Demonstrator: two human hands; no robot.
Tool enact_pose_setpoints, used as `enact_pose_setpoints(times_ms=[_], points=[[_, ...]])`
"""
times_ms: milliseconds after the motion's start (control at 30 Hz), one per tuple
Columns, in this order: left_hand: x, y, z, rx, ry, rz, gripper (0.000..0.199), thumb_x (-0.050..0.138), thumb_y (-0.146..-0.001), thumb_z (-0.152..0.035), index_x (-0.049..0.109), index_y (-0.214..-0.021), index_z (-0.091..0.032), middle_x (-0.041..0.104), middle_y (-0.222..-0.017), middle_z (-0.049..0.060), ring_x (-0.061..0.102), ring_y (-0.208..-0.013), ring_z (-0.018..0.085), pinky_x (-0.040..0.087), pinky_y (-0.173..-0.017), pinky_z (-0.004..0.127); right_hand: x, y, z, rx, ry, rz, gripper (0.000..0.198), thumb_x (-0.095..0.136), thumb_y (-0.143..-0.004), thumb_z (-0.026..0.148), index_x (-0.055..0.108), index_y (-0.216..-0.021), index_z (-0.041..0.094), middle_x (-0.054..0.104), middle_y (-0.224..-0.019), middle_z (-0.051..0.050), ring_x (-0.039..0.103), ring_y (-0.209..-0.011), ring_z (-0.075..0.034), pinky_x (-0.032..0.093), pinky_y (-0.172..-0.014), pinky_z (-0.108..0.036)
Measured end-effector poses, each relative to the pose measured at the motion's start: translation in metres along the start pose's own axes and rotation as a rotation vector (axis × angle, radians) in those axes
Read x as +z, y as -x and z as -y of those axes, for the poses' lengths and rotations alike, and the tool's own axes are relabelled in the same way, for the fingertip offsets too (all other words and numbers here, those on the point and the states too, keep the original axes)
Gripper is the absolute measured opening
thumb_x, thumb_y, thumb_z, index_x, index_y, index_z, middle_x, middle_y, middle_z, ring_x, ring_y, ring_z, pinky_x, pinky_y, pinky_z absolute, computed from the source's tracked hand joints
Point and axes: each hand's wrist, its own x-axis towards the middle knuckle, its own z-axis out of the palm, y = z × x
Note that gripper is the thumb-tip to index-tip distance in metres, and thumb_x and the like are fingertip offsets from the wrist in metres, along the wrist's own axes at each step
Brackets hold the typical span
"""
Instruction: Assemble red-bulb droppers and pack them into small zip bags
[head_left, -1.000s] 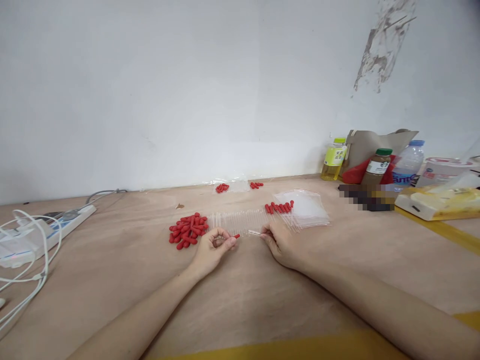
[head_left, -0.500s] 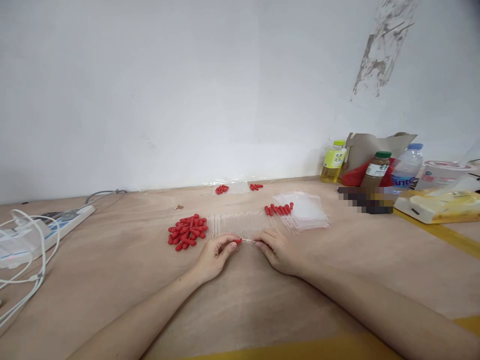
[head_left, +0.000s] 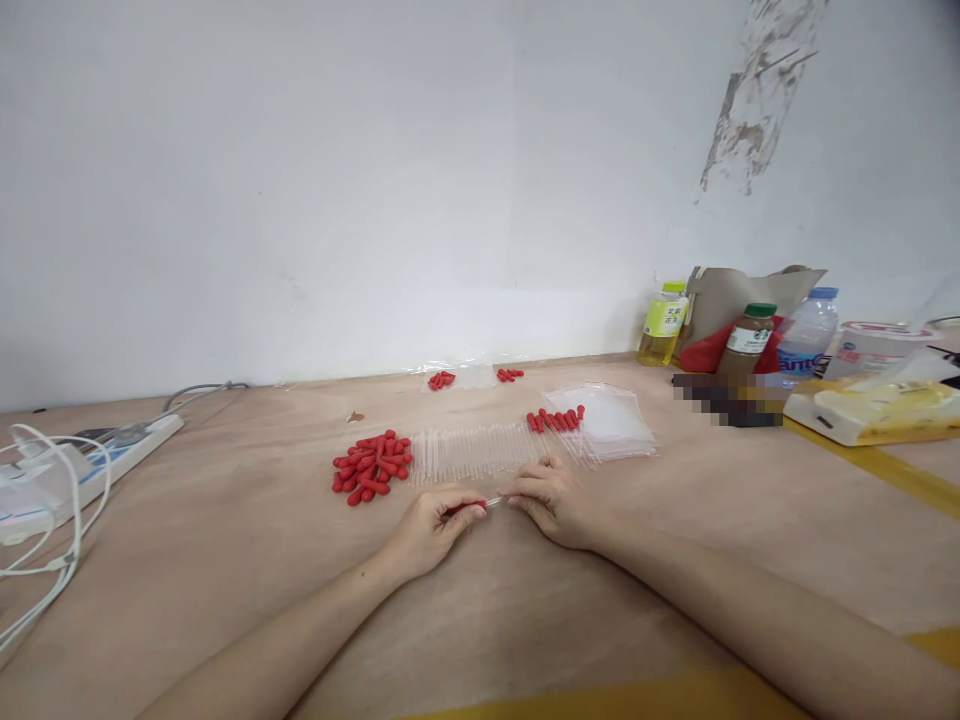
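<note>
My left hand point(head_left: 439, 525) is closed around a red rubber dropper bulb point(head_left: 469, 507), partly hidden by the fingers. Thin clear tubing, a dropper tube point(head_left: 493, 501), runs from the bulb to my right hand point(head_left: 551, 503), whose fingertips pinch its other end. Whether the tube sits inside the bulb I cannot tell. Just beyond my hands lies a row of clear dropper tubes point(head_left: 472, 450), side by side. Left of that row is a pile of loose red bulbs point(head_left: 371, 465). Several tubes with red bulbs on them point(head_left: 556, 420) rest to the right, partly over clear plastic bags point(head_left: 611, 425).
Small groups of red bulbs point(head_left: 442, 380) lie on plastic near the wall. A power strip point(head_left: 142, 447) with white cables point(head_left: 79, 520) is at the left. At the right stand a yellow-capped bottle point(head_left: 663, 325), a green-capped bottle point(head_left: 748, 340) and a tissue pack point(head_left: 862, 410).
Both hands have come slightly nearer to me and closer together. Less of the tube shows between them, and more of the bulb shows in my left hand.
</note>
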Motion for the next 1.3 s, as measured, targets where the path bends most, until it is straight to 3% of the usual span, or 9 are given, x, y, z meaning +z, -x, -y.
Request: enact_pose_setpoints(times_ms=[233, 567, 733, 833, 967, 1067, 1167, 1300], points=[[0.002, 0.003, -0.001, 0.022, -0.106, -0.001, 0.022, 0.047, -0.084, -0.031, 0.066, -0.085, -0.020, 0.063, -0.072, 0.002, 0.054, -0.064, 0.014, 0.042, -0.059, 0.024, -0.002, 0.001, 0.007, -0.014, 0.090, 0.017, 0.026, 0.037, -0.086, 0.024, 0.063, -0.089, 0.022, 0.062, -0.076, -0.004, 0.050, -0.068, -0.013, 0.027, -0.070, -0.031], [0.002, 0.005, -0.003, 0.156, -0.194, 0.063, 0.022, 0.044, -0.086, -0.025, 0.064, -0.088, -0.017, 0.058, -0.072, 0.004, 0.053, -0.065, 0.014, 0.042, -0.061, 0.024, 0.000, -0.003, 0.019, 0.007, 0.076, 0.113, 0.024, 0.037, -0.084, 0.023, 0.058, -0.073, 0.018, 0.063, -0.069, -0.002, 0.049, -0.061, -0.011, 0.025, -0.068, -0.029], [0.000, 0.004, 0.002, 0.268, -0.204, 0.028, 0.028, 0.040, -0.087, -0.018, 0.058, -0.108, -0.019, 0.061, -0.089, 0.008, 0.057, -0.077, 0.015, 0.045, -0.069, 0.025, -0.001, -0.007, 0.024, 0.115, -0.060, 0.162, 0.031, 0.030, -0.088, 0.023, 0.057, -0.075, 0.019, 0.064, -0.072, 0.001, 0.053, -0.064, -0.011, 0.030, -0.073, -0.028], [-0.004, 0.001, 0.006, 0.316, -0.177, -0.008, 0.033, 0.039, -0.086, -0.014, 0.054, -0.115, -0.021, 0.061, -0.098, 0.008, 0.058, -0.085, 0.015, 0.046, -0.074, 0.025, -0.003, -0.011, 0.026, 0.150, -0.102, 0.157, 0.032, 0.028, -0.090, 0.026, 0.057, -0.080, 0.019, 0.062, -0.075, -0.001, 0.053, -0.067, -0.011, 0.033, -0.067, -0.025], [-0.006, 0.000, 0.009, 0.269, -0.096, -0.097, 0.026, 0.044, -0.084, -0.014, 0.063, -0.100, -0.022, 0.064, -0.090, 0.005, 0.060, -0.081, 0.014, 0.048, -0.071, 0.024, -0.008, -0.013, 0.026, 0.063, 0.014, 0.099, 0.028, 0.031, -0.088, 0.025, 0.058, -0.092, 0.019, 0.058, -0.084, -0.005, 0.051, -0.076, -0.013, 0.035, -0.068, -0.025], [-0.005, 0.001, 0.012, 0.139, -0.080, -0.219, 0.018, 0.058, -0.077, -0.021, 0.063, -0.095, -0.020, 0.064, -0.081, 0.004, 0.060, -0.072, 0.015, 0.049, -0.067, 0.025, -0.016, -0.011, 0.021, 0.024, 0.205, 0.079, 0.023, 0.039, -0.084, 0.022, 0.062, -0.085, 0.019, 0.059, -0.084, -0.006, 0.050, -0.080, -0.016, 0.032, -0.074, -0.030], [-0.005, 0.001, 0.015, 0.001, -0.090, -0.270, 0.038, 0.060, -0.075, -0.024, 0.051, -0.111, -0.021, 0.059, -0.086, 0.002, 0.056, -0.063, 0.012, 0.048, -0.058, 0.024, -0.026, -0.011, 0.000, 0.174, 0.242, 0.004, 0.022, 0.043, -0.081, 0.021, 0.064, -0.080, 0.018, 0.061, -0.081, -0.006, 0.051, -0.081, -0.017, 0.032, -0.074, -0.030], [-0.006, 0.001, 0.015, -0.017, -0.110, -0.114, 0.039, 0.053, -0.079, -0.022, 0.043, -0.116, -0.022, 0.055, -0.086, 0.000, 0.049, -0.056, 0.008, 0.044, -0.053, 0.021, -0.042, -0.019, -0.050, 0.639, 0.136, -0.096, 0.026, 0.041, -0.080, 0.026, 0.066, -0.080, 0.017, 0.065, -0.077, -0.006, 0.056, -0.070, -0.015, 0.035, -0.062, -0.024]])
